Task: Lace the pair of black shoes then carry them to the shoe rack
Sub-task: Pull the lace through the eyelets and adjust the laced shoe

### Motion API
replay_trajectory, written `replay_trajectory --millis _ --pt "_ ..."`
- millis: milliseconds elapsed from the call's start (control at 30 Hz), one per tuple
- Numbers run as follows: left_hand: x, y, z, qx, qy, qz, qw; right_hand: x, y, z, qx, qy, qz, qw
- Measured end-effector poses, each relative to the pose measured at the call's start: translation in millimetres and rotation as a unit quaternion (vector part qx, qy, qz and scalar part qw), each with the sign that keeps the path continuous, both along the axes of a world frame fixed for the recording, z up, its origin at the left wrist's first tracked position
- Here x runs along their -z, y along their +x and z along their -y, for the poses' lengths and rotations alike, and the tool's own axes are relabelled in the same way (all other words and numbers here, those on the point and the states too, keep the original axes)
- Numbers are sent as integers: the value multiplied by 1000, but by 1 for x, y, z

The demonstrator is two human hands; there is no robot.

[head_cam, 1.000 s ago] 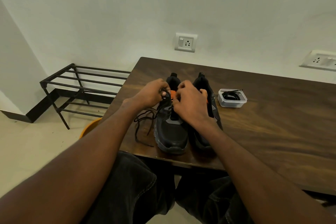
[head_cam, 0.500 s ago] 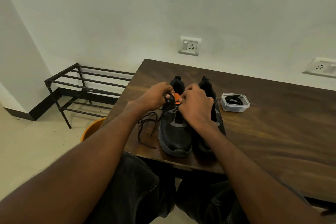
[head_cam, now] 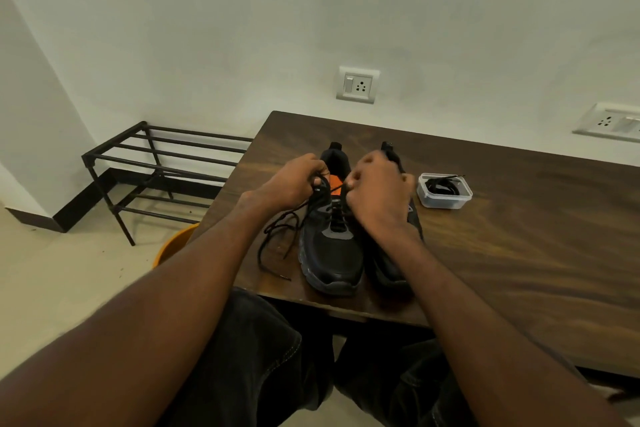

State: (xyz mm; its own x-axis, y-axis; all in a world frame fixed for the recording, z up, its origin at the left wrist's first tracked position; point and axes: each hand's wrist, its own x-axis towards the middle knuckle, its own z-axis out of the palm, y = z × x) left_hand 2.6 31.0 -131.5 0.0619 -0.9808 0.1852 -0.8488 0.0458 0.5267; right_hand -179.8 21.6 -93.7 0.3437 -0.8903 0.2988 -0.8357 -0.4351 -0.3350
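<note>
Since a moment ago both hands have drawn slightly apart; left hand [head_cam: 294, 184] fingers and right hand [head_cam: 375, 196] fingers pinch the black lace [head_cam: 277, 236] over the left shoe [head_cam: 329, 253], beside the right shoe [head_cam: 388, 270] on the surface [head_cam: 519, 270]; shoe rack [head_cam: 156, 163] stands left.

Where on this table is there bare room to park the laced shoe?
Bare wood runs right of the small plastic tub to the table's right side, and in front of the tub toward the near edge. A free strip lies behind the shoes by the wall. Crowded: the left corner, where the loose lace trails and both hands work.
</note>
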Motion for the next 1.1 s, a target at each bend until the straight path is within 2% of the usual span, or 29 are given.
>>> replay_trajectory --millis 67,133,300,367,433,567,633,733,800,867,933,1033,1100 --pt "1 1 2 3 1 -3 1000 -13 -14 7 100 -14 76 992" --pt "2 2 2 8 0 -1 1000 -19 -26 13 133 -24 58 989" --pt "1 2 2 8 -5 8 1000 -3 -9 6 -74 1 -51 996" --pt "1 1 1 11 -6 16 1000 6 1 2 -99 -2 -76 992" --pt "1 0 0 10 -6 11 1000 4 1 1 -54 -14 -49 997" --pt "-2 -1 -1 7 1 -4 1000 -16 -23 14 124 -53 71 988" --pt "-2 0 -1 8 5 -2 1000 -18 -31 19 144 -40 30 988" --pt "-2 0 -2 8 3 -1 1000 -9 -24 16 43 -9 -72 996" --pt "-1 -1 -2 9 1 2 1000 1 -11 11 -29 -3 -97 995" --pt "-2 -2 -2 6 0 5 1000 8 -1 6 -60 -16 -108 992" --pt "-3 -2 -3 4 -4 12 1000 3 -3 6 -28 -28 -82 996" --pt "-4 1 -5 -5 -5 7 1000 -15 -28 22 90 -59 19 994" --pt "-4 1 -6 -8 -6 3 1000 -22 -45 33 84 -53 61 993"
